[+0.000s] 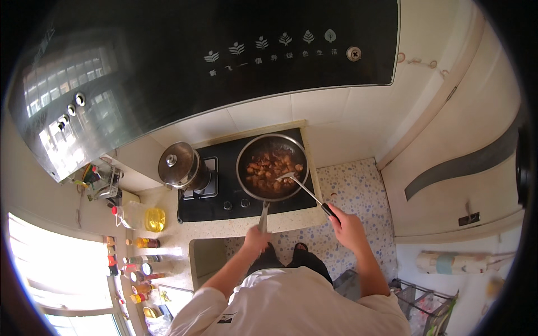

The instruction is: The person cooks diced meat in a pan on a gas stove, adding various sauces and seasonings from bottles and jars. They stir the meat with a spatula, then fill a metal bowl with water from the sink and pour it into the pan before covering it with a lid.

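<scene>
A round metal frying pan (272, 140) sits on the right side of the black gas hob (227, 212). My left hand (257, 239) grips its metal handle (264, 217), below the pan. In my right hand (347, 224) is the black grip of a long metal spatula (309, 192), whose blade rests among the food at the pan's lower right. Browned, glossy chunks of food (269, 168) in dark sauce cover much of the pan's bottom. Left of the pan, a lidded pot (180, 166) stands on the other burner. Two control knobs (236, 204) lie near the hob's front edge.
A black range hood (252, 21) hangs over the hob. On the left counter stand a large oil bottle (154, 219) and several seasoning bottles (148, 242), with a chopping board (178, 297) beyond them. A wire rack (110, 185) is at the left wall, a metal basket rack (420, 296) at lower right.
</scene>
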{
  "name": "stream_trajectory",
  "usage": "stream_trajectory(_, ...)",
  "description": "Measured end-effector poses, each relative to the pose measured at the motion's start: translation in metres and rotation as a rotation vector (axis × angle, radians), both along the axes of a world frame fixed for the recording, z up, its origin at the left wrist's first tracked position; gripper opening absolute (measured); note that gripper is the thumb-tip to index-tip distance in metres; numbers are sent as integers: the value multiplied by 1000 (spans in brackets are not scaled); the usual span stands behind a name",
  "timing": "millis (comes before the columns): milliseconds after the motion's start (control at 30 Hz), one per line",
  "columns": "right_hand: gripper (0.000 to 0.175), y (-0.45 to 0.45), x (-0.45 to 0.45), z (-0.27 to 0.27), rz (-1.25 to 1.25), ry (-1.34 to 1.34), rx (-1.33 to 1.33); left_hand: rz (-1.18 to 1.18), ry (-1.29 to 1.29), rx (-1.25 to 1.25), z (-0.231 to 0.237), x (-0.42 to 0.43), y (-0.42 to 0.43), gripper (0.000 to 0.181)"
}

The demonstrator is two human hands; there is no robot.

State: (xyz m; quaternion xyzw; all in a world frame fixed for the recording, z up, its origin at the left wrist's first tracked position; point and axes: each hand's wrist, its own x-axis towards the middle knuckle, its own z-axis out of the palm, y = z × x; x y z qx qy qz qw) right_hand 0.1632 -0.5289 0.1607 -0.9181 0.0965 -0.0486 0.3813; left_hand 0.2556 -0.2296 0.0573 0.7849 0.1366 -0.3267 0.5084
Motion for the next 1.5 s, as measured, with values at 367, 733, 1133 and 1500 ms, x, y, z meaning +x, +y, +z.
stream_trajectory(367,38,-9,-6,11,-23,-33,-55,13,54,-5,1,-31,-11,24)
stream_trajectory(733,36,-11,-5,10,-15,-25,-114,-4,-34,-9,-19,-23,-22,20)
stream_trajectory(1133,36,-14,-1,10,-27,-3,-111,12,-49,-23,-12,-2,-35,22)
stream_trajectory(1500,37,-13,-1,4,2,-23,-175,6,-53,-62,-41,31,-29,27)
